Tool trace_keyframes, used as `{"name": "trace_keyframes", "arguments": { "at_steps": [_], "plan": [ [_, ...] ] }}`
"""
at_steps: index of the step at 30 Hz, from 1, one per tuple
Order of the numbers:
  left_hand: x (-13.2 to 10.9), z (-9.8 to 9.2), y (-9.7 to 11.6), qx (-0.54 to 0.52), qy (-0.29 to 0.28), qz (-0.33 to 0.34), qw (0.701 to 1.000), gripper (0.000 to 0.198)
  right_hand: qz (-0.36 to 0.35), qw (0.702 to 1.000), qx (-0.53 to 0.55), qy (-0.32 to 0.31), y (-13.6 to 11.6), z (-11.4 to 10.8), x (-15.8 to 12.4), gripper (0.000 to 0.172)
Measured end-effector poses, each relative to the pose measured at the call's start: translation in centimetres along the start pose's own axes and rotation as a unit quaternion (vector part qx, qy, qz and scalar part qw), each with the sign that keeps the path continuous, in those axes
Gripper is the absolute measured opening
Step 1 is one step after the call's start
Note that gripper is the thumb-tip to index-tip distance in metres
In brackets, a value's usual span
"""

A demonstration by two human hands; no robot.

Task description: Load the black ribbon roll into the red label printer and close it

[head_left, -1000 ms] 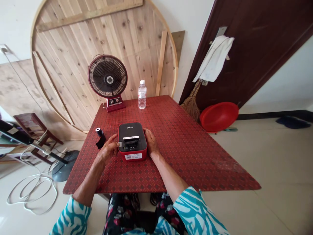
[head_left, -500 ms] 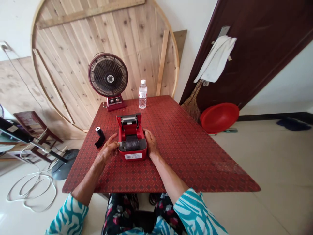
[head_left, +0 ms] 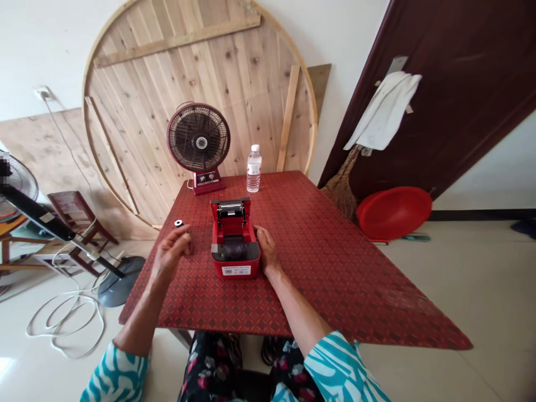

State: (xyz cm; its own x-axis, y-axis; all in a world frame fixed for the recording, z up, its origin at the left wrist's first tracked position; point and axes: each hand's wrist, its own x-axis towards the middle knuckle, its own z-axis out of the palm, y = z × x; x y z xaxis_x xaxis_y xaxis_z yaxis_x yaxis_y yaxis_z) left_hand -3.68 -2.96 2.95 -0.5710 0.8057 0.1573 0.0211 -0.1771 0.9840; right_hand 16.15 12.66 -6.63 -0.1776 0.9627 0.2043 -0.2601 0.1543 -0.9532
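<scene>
The right hand [head_left: 266, 250] is nearest the work, its fingers [head_left: 260, 235] lying open against the right wall of a red label printer [head_left: 235, 262] without closing around it. Just left of those fingers, the printer's open compartment shows a dark roll [head_left: 233, 247], and the raised lid [head_left: 230, 211] stands upright a little beyond them.

The left hand [head_left: 171, 255] hangs open and empty over the red patterned worktop [head_left: 335, 279], its fingers [head_left: 182, 237] loosely curled. The small black spool [head_left: 179, 223] sits just beyond those fingertips, though I cannot tell whether they touch it. The left fingers have only a narrow strip of worktop between them and the printer, and the left edge is close on their other side. Past the right fingers, a broad stretch of worktop runs to the far right corner.

Farther beyond the fingers, near the far edge, stand a red desk fan [head_left: 199, 139] and a water bottle [head_left: 253, 169]. Beyond the right fingers, a red plastic basin [head_left: 393, 212] rests on the floor.
</scene>
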Motion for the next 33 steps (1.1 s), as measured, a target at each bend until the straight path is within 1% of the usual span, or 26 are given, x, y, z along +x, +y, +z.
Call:
{"name": "trace_keyframes", "arguments": {
  "at_steps": [2, 3, 4, 5, 6, 8, 12, 14, 16, 18, 23, 26, 28, 31, 33],
  "plan": [
    [1.6, -2.6, 0.1, -0.013, 0.098, 0.059, 0.993, 0.044, -0.004, 1.0, -0.003, 0.007, 0.0, 0.0, 0.0, 0.042],
    [2.5, -3.9, -0.2, -0.005, 0.133, 0.069, 0.989, 0.043, -0.006, 1.0, -0.003, 0.009, 0.0, 0.1, 0.0, 0.041],
    [3.5, -5.0, -0.7, 0.01, 0.15, 0.062, 0.987, 0.044, -0.007, 1.0, -0.004, 0.009, -0.1, 0.1, 0.0, 0.041],
    [4.4, -5.9, -1.3, 0.026, 0.154, 0.052, 0.986, 0.046, -0.007, 1.0, -0.005, 0.009, -0.2, 0.1, 0.0, 0.04],
    [5.2, -6.6, -2.1, 0.038, 0.147, 0.045, 0.987, 0.048, -0.005, 1.0, -0.007, 0.008, -0.3, 0.1, 0.0, 0.04],
    [6.6, -7.2, -3.8, 0.06, 0.118, 0.022, 0.991, 0.054, -0.001, 1.0, -0.015, 0.007, -0.4, 0.2, 0.0, 0.039],
    [8.1, -6.8, -6.5, 0.1, 0.07, -0.012, 0.992, 0.064, 0.005, 1.0, -0.029, 0.008, -0.8, 0.2, -0.1, 0.036],
    [8.4, -6.5, -7.2, 0.124, 0.054, -0.012, 0.991, 0.064, 0.005, 1.0, -0.028, 0.007, -1.0, 0.2, -0.1, 0.036],
    [8.7, -6.4, -7.6, 0.149, 0.039, 0.001, 0.988, 0.059, 0.003, 0.999, -0.032, 0.005, -1.2, 0.2, -0.2, 0.036],
    [8.9, -6.4, -7.8, 0.155, 0.035, 0.012, 0.987, 0.053, -0.001, 0.999, -0.039, 0.006, -1.4, 0.2, -0.2, 0.036],
    [9.2, -6.6, -8.3, 0.134, 0.052, 0.014, 0.99, 0.046, 0.003, 0.999, -0.036, 0.008, -1.6, 0.4, -0.2, 0.035],
    [8.9, -6.7, -8.2, 0.13, 0.059, 0.029, 0.989, 0.046, -0.004, 0.999, -0.036, 0.011, -1.5, 0.5, -0.2, 0.034],
    [8.6, -6.6, -7.8, 0.124, 0.062, 0.04, 0.99, 0.048, -0.011, 0.999, -0.035, 0.013, -1.3, 0.5, -0.1, 0.034],
    [8.1, -6.1, -6.4, 0.111, 0.061, 0.06, 0.99, 0.053, -0.019, 0.999, -0.031, 0.011, -1.0, 0.6, 0.0, 0.034],
    [7.6, -5.5, -5.2, 0.109, 0.033, 0.077, 0.991, 0.054, -0.02, 0.999, -0.029, 0.01, -0.8, 0.6, 0.1, 0.034]
  ]
}}
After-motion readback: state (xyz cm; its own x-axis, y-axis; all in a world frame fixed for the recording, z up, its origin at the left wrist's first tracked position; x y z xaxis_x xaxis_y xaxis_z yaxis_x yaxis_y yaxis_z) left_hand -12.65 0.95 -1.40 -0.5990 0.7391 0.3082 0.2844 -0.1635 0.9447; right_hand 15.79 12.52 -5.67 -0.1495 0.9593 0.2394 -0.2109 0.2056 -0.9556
